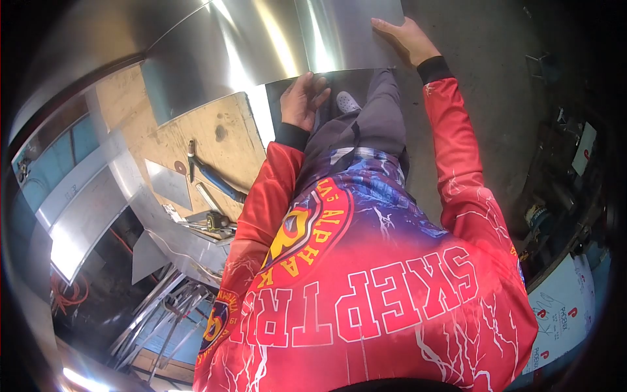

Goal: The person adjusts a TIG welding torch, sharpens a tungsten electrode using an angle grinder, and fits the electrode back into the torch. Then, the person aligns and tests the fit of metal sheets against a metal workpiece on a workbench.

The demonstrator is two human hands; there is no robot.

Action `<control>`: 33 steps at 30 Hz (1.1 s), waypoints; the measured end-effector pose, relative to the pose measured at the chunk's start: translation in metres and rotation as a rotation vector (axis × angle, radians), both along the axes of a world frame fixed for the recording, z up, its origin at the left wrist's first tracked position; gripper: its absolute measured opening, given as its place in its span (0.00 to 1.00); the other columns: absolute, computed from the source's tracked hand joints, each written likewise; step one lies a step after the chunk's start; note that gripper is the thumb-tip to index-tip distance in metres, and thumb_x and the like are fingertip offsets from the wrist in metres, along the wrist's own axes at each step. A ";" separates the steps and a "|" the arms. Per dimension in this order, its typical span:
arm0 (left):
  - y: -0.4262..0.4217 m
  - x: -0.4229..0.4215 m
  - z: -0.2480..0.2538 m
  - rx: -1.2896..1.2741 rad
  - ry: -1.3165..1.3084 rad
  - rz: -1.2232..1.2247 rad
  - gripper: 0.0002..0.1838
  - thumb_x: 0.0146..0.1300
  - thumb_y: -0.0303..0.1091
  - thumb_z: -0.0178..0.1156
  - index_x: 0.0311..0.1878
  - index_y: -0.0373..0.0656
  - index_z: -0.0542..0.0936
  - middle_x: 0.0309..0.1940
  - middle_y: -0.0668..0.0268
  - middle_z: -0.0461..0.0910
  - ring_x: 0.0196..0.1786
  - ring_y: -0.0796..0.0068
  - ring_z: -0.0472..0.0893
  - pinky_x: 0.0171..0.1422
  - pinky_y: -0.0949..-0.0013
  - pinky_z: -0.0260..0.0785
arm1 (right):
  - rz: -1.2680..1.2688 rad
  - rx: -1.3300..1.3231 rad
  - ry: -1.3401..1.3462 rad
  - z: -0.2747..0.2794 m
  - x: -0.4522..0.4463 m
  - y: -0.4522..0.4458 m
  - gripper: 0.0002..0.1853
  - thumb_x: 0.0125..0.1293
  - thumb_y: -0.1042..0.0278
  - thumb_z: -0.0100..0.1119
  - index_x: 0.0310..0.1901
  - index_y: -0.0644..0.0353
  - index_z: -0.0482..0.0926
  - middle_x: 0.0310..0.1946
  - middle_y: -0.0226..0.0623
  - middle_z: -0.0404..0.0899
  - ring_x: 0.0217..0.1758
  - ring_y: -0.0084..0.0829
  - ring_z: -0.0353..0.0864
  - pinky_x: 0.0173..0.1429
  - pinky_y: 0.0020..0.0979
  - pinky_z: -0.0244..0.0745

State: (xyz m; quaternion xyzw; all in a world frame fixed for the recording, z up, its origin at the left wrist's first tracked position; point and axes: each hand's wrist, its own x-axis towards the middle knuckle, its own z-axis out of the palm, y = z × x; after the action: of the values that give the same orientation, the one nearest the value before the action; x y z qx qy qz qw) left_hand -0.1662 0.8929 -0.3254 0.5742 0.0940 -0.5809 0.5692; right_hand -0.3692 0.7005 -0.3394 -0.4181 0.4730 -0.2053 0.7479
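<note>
A large shiny metal sheet [261, 46] spans the top of the view, its near edge reaching toward my body. My left hand [304, 99] is at that near edge, fingers curled up against it, with the fingertips partly hidden by the sheet. At the sheet's right edge is my right hand [406, 40], thumb on the top face and the other fingers out of sight underneath. The left part of the sheet lies over a wooden board [222, 130]; its right part sticks out above the floor and my legs.
On the wooden board lie a blue-handled tool [219, 179], a tape measure [216, 221] and a small metal offcut [168, 183]. Metal strips [153, 313] lean at the lower left, near an orange cable [68, 294]. Printed sheets [558, 313] stand at the lower right.
</note>
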 end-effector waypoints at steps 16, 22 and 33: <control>0.000 0.001 -0.009 -0.001 -0.019 -0.019 0.07 0.66 0.32 0.60 0.42 0.39 0.77 0.38 0.64 0.81 0.43 0.69 0.83 0.51 0.63 0.79 | 0.031 -0.073 -0.061 -0.021 -0.003 -0.003 0.25 0.61 0.55 0.69 0.51 0.68 0.79 0.41 0.32 0.82 0.41 0.23 0.80 0.45 0.27 0.77; 0.002 0.000 -0.007 0.007 -0.005 0.020 0.08 0.65 0.30 0.61 0.43 0.37 0.77 0.36 0.64 0.80 0.43 0.69 0.83 0.49 0.63 0.80 | 0.009 -0.100 0.030 0.000 0.001 0.000 0.26 0.61 0.56 0.69 0.52 0.69 0.77 0.43 0.36 0.81 0.43 0.25 0.80 0.48 0.27 0.76; 0.012 0.004 -0.006 0.000 0.021 -0.017 0.13 0.65 0.34 0.63 0.49 0.39 0.76 0.45 0.61 0.81 0.49 0.67 0.82 0.54 0.61 0.78 | -0.040 -0.044 0.136 0.004 0.001 0.002 0.38 0.53 0.47 0.75 0.53 0.74 0.73 0.46 0.44 0.80 0.49 0.31 0.80 0.52 0.32 0.76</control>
State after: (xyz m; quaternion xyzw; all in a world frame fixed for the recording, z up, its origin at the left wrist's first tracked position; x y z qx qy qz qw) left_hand -0.1618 0.9048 -0.3318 0.5688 0.0951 -0.5918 0.5632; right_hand -0.3680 0.7022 -0.3353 -0.4378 0.5264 -0.2017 0.7004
